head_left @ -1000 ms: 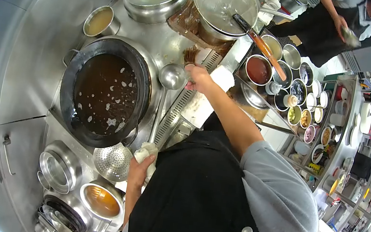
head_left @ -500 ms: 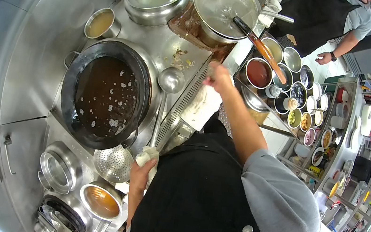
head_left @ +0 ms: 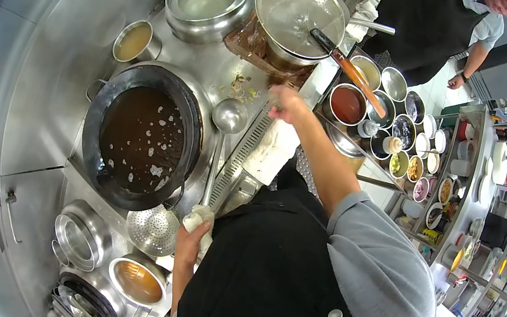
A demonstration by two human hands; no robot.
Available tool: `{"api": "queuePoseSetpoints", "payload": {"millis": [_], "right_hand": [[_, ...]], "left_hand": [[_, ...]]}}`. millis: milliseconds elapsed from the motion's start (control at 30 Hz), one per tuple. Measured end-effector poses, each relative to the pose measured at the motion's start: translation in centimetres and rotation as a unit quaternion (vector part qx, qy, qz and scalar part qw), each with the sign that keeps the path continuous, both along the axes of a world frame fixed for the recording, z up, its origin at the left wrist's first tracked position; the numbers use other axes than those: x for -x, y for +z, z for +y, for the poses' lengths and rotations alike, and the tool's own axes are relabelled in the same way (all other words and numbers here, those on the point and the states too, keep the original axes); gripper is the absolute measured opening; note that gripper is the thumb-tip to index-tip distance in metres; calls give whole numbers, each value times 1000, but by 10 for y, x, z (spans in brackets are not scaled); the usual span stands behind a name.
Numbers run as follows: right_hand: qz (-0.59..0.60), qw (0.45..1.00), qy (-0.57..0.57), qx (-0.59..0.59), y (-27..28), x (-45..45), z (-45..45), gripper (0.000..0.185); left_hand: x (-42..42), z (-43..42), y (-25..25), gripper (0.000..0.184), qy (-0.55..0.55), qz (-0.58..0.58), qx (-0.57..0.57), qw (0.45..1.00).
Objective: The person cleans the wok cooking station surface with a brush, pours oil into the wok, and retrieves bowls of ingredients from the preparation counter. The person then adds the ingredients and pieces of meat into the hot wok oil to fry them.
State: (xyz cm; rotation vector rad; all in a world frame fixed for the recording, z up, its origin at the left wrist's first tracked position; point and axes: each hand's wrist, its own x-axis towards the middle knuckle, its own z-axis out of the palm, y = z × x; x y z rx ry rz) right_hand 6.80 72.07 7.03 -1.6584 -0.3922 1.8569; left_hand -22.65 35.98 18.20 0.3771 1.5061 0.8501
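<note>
My left hand [head_left: 191,242] is closed around a bunched white cloth [head_left: 198,217] at the lower end of the ladle's handle; whether it grips the handle too is hidden. The steel ladle [head_left: 230,116] lies bowl up on the counter beside a black wok [head_left: 194,144] of dark liquid with pale flecks. My right hand [head_left: 287,103] hovers over the counter's slotted edge, fingers curled together, somewhat blurred; what they hold, if anything, cannot be made out. Just below it, a folded white cloth [head_left: 272,151] lies along the counter's front edge. Food scraps [head_left: 241,87] are scattered near the ladle.
A perforated skimmer [head_left: 153,229] rests beside the wok. A strainer [head_left: 299,16] sits on a pot, with a wooden-handled tool [head_left: 359,76] across its rim. Several sauce pots, including a red one [head_left: 347,104], stand at right. Another person [head_left: 427,30] stands beyond.
My right hand has shifted slightly left, toward the slotted edge and the scraps. My left hand stays on the cloth. The other person's hand has moved slightly right. The view has shifted a little.
</note>
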Motion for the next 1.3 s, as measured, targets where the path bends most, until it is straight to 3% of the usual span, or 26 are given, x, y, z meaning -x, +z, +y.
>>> {"api": "queuePoseSetpoints", "payload": {"millis": [100,167,233,300,367,467,567,633,700,767,900,967,1033,1100,1167,1300], "right_hand": [[69,995,64,30,12,9,-31,35],[-2,1000,-1,-7,29,7,-33,38],[-44,998,-23,-34,7,-9,-2,40],[-71,996,32,-34,-7,-9,11,41],[-111,974,194,-33,-17,10,1,41],[-134,971,190,-51,33,19,-26,39],[-166,971,147,-91,15,3,-14,42],[-169,962,207,-49,17,7,-4,47],[-174,939,283,-88,22,14,-21,44],[-193,942,245,-127,46,13,-28,49],[-225,944,228,-78,12,6,3,57],[-214,902,360,-103,41,19,-10,64],[-206,904,360,-103,42,11,-6,69],[-276,912,274,-129,22,0,11,73],[-251,915,300,-97,15,-5,15,74],[-229,871,404,-158,61,7,21,68]], "left_hand": [[-1,0,-1,44,0,9,-4,1000],[-1,0,-1,44,2,8,-12,1000],[0,-2,0,45,2,3,-8,1000],[-2,-1,1,45,3,6,-4,1000],[-3,0,1,46,6,10,0,1000],[-3,-3,2,46,13,24,0,1000],[-6,-3,4,46,12,9,-12,1000],[-6,-5,0,48,20,16,1,1000],[-6,-7,-4,49,37,9,-7,999],[-10,-9,-1,49,50,2,-6,999],[-21,-7,8,51,75,3,3,997],[-22,-9,4,51,94,2,4,996],[-24,-11,5,49,100,-19,4,995],[-35,-7,18,48,111,-12,13,994],[-46,0,30,47,122,-6,17,992],[-61,-2,35,42,137,12,35,990]]}}
